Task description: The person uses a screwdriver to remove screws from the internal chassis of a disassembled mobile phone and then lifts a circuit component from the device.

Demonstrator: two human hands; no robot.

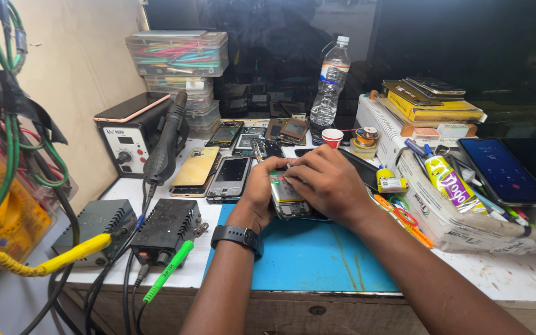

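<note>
Both hands meet over an opened phone [288, 197] with its back off, held just above the far edge of the blue work mat [308, 254] at the middle of the surface. The left hand [260, 189], a black watch [238, 237] on its wrist, cradles the phone from nine o'clock, its fingers curled around the edge. The right hand [325, 181] lies across the top from three o'clock, fingers pressed together on the upper end; whether they pinch a small part I cannot tell. This looks like hands-on work on the phone's exposed inside, and any move from here calls for a steady hold and fine fingertip pressure. At eleven o'clock lie more phones [217, 174]; at nine a hot-air station [133, 139]; at three a glue tube [451, 180]
</note>
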